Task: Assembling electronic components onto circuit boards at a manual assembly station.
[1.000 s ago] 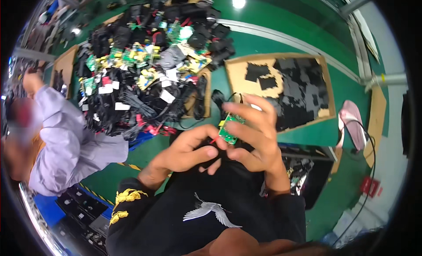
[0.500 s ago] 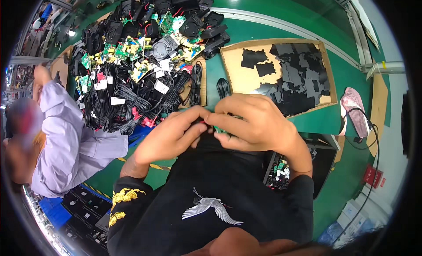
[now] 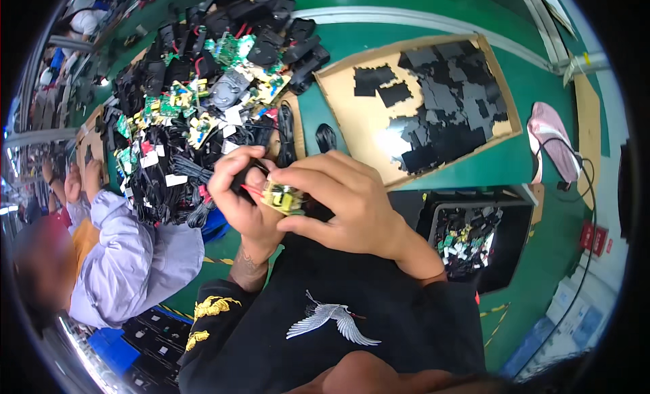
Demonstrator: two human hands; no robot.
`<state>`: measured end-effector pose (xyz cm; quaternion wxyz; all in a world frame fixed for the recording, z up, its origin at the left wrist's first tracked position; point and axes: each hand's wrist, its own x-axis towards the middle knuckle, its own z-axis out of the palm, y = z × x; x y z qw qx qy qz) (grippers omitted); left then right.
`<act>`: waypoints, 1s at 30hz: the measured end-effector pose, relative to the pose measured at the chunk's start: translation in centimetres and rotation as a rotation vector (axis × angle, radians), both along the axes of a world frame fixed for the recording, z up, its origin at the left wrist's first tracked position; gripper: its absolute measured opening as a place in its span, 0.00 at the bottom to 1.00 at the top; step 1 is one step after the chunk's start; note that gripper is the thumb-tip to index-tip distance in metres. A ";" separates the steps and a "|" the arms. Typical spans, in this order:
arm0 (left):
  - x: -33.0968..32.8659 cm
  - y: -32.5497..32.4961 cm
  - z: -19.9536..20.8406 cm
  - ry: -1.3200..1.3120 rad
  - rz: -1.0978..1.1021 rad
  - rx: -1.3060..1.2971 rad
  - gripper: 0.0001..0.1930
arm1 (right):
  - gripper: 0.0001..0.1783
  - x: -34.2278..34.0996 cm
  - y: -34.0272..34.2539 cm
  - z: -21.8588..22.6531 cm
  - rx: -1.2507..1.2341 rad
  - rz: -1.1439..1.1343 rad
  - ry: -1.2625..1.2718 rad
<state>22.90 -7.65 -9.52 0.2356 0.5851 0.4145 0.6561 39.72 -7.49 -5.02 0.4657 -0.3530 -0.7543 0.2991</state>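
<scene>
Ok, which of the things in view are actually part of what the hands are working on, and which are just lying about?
In hand:
- small circuit board, yellow-green, with red wires, held between left hand and right hand
- black part in the left hand

Lying about:
- heap of black cabled parts and green boards
- cardboard tray of flat black pieces
- black bin of parts
- pink cloth

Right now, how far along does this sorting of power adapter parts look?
Done: a black bin at the right already holds loose boards and black parts. In hand: the left hand and right hand grip one small circuit board with red wires. Left: a big pile of adapters, boards and cables covers the green table, so most of it seems untouched.
</scene>
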 end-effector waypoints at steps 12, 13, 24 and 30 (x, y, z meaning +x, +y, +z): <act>0.7 -0.4 0.7 -0.071 -0.099 -0.096 0.16 | 0.23 -0.5 -0.9 -0.9 0.033 -0.058 0.198; 0.6 -0.5 0.7 -0.081 -0.102 -0.113 0.16 | 0.23 -0.4 -1.1 -0.8 0.032 -0.062 0.198; 0.5 -0.8 -0.5 -0.002 -0.105 -0.070 0.15 | 0.24 1.5 -1.6 -1.3 -0.183 -0.006 0.155; 0.6 -1.1 -0.7 0.052 -0.184 -0.060 0.16 | 0.23 1.2 -1.8 -1.2 -0.137 -0.044 0.126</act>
